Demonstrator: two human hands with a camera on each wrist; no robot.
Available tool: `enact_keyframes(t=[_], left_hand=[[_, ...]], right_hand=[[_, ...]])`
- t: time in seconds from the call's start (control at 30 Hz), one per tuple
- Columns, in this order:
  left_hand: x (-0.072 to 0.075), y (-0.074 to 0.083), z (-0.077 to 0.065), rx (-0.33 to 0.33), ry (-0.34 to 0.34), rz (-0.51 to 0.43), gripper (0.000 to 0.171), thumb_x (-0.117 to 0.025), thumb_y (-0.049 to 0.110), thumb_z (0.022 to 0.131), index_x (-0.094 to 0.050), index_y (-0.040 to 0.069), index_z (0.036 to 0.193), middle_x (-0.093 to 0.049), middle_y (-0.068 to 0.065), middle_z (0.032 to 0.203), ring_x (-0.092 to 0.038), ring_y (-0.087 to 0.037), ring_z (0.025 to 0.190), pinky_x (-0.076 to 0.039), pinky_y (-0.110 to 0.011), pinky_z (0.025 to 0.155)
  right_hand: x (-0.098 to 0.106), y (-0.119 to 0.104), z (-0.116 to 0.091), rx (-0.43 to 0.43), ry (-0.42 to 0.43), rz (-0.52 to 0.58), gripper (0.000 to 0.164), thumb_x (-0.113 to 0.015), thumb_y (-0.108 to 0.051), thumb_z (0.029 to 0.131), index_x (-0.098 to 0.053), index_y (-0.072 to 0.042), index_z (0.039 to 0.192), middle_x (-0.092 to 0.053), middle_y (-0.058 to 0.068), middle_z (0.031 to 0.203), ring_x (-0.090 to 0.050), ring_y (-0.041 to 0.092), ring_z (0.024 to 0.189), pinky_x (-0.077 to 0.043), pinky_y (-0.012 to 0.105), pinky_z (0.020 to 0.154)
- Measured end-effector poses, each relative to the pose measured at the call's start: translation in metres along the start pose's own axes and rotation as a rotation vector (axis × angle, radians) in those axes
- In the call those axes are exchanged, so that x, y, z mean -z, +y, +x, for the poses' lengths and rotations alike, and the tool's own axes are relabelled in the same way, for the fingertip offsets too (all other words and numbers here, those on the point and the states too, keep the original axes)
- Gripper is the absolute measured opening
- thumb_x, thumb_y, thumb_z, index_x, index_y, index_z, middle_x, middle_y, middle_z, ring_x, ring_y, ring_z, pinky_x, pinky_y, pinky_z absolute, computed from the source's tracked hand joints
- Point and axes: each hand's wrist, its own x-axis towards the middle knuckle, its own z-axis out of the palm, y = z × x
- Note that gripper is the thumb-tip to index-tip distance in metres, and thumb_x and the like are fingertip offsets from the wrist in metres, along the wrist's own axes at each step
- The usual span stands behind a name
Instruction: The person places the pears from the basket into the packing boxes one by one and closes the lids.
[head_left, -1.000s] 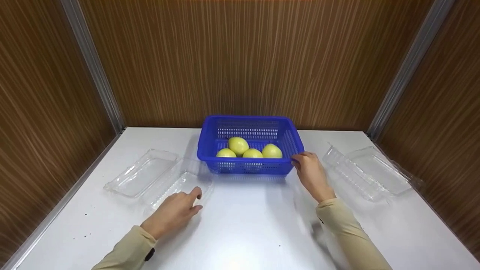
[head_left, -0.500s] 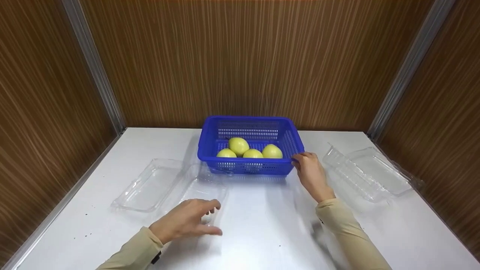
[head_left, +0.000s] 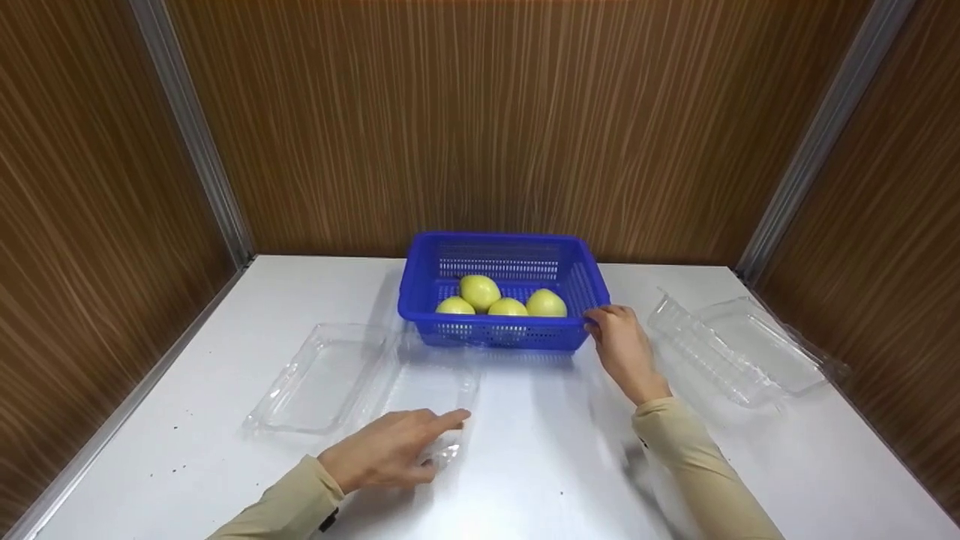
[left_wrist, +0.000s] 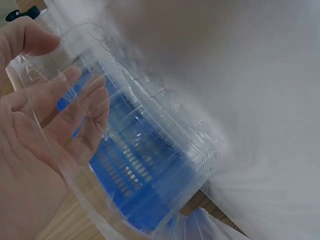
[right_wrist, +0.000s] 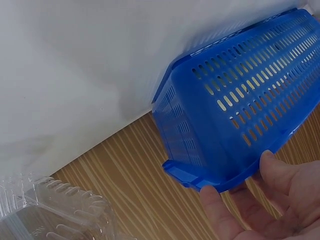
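Observation:
My right hand grips the rim of a blue plastic basket at its near right corner; the right wrist view shows the thumb and fingers on that rim. Several round yellow-green fruits lie inside the basket. An opened clear plastic clamshell box lies on the table to the left. At the near end of its right half is my left hand, thumb and index finger spread apart. In the left wrist view the fingers touch or lie behind the clear plastic; which one is hard to tell.
A second opened clear clamshell lies to the right of the basket. Wood-patterned panels close off the back and sides of the white table. A few dark specks dot the tabletop at left.
The left clamshell has slid right and toward the person, and my left hand has moved right along with it. My right hand stays on the basket rim, and the basket is practically still.

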Motion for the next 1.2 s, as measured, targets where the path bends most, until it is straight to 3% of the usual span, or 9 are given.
enact_keyframes(t=[0.27,0.37,0.47,0.6,0.8,0.93,1.0,1.07,1.2], left_hand=[[-0.013,0.01,0.012,-0.097,0.077,0.073,0.033,-0.065,0.017,0.089,-0.055,0.016,0.12,-0.068,0.0,0.091,-0.063,-0.012,0.079,-0.052,-0.025,0.07],[-0.016,0.011,0.013,-0.139,0.086,0.136,0.021,-0.061,0.022,0.096,-0.061,0.017,0.116,-0.07,0.001,0.104,-0.066,-0.014,0.09,-0.053,-0.028,0.076],[-0.018,0.012,0.012,-0.127,0.064,0.201,0.03,-0.047,0.035,0.103,-0.062,0.021,0.125,-0.066,-0.002,0.123,-0.064,-0.019,0.106,-0.052,-0.035,0.087],[-0.018,0.01,0.007,-0.054,0.073,0.263,0.05,-0.035,0.054,0.102,-0.058,0.02,0.131,-0.06,-0.007,0.132,-0.056,-0.024,0.121,-0.046,-0.043,0.098],[-0.004,0.004,-0.009,0.163,0.055,0.213,0.072,-0.053,0.067,0.087,-0.056,0.01,0.129,-0.043,-0.022,0.148,-0.033,-0.043,0.141,-0.029,-0.058,0.113],[0.006,-0.002,-0.016,0.344,0.028,0.164,0.084,-0.062,0.071,0.078,-0.057,0.006,0.131,-0.029,-0.033,0.152,-0.02,-0.058,0.141,-0.027,-0.067,0.11],[0.01,-0.004,-0.018,0.415,0.008,0.157,0.089,-0.064,0.073,0.075,-0.056,0.006,0.134,-0.027,-0.033,0.153,-0.024,-0.061,0.137,-0.031,-0.068,0.107],[0.013,-0.006,-0.019,0.449,-0.012,0.158,0.091,-0.064,0.074,0.074,-0.055,0.006,0.134,-0.029,-0.031,0.153,-0.037,-0.061,0.129,-0.038,-0.066,0.101],[0.014,-0.008,-0.017,0.422,-0.002,0.137,0.085,-0.067,0.069,0.076,-0.057,0.003,0.129,-0.035,-0.029,0.151,-0.059,-0.049,0.105,-0.049,-0.058,0.087]], right_hand=[[-0.001,0.002,0.0,0.034,0.029,0.006,0.014,-0.065,-0.001,0.09,-0.071,0.004,0.102,-0.069,0.022,0.104,-0.059,0.044,0.109,-0.047,0.055,0.096],[-0.002,0.003,0.0,0.032,0.027,0.007,0.013,-0.066,0.0,0.089,-0.071,0.004,0.101,-0.069,0.022,0.103,-0.06,0.044,0.108,-0.048,0.055,0.096],[-0.002,0.002,0.0,0.011,0.006,0.004,0.014,-0.065,0.0,0.09,-0.071,0.004,0.102,-0.069,0.023,0.104,-0.06,0.044,0.109,-0.047,0.055,0.096],[-0.002,0.001,0.0,-0.008,-0.016,0.006,0.015,-0.064,-0.001,0.091,-0.071,0.004,0.104,-0.069,0.023,0.105,-0.059,0.043,0.11,-0.047,0.056,0.097],[-0.002,0.0,-0.001,-0.005,-0.014,0.009,0.016,-0.063,-0.001,0.092,-0.07,0.004,0.104,-0.068,0.023,0.107,-0.059,0.043,0.111,-0.047,0.056,0.097],[-0.002,0.001,-0.001,-0.002,-0.015,0.009,0.015,-0.063,-0.001,0.092,-0.07,0.005,0.104,-0.068,0.023,0.106,-0.059,0.044,0.11,-0.047,0.056,0.097],[-0.002,0.001,-0.001,0.003,-0.016,0.011,0.015,-0.063,-0.001,0.092,-0.07,0.005,0.104,-0.068,0.023,0.106,-0.059,0.044,0.11,-0.047,0.056,0.097],[-0.002,0.001,0.0,0.008,-0.011,0.013,0.015,-0.063,-0.001,0.092,-0.07,0.005,0.104,-0.068,0.023,0.105,-0.059,0.044,0.11,-0.047,0.055,0.097],[0.0,0.001,0.001,0.016,0.006,0.016,0.016,-0.064,-0.001,0.091,-0.071,0.005,0.104,-0.069,0.023,0.106,-0.059,0.043,0.11,-0.047,0.054,0.098]])
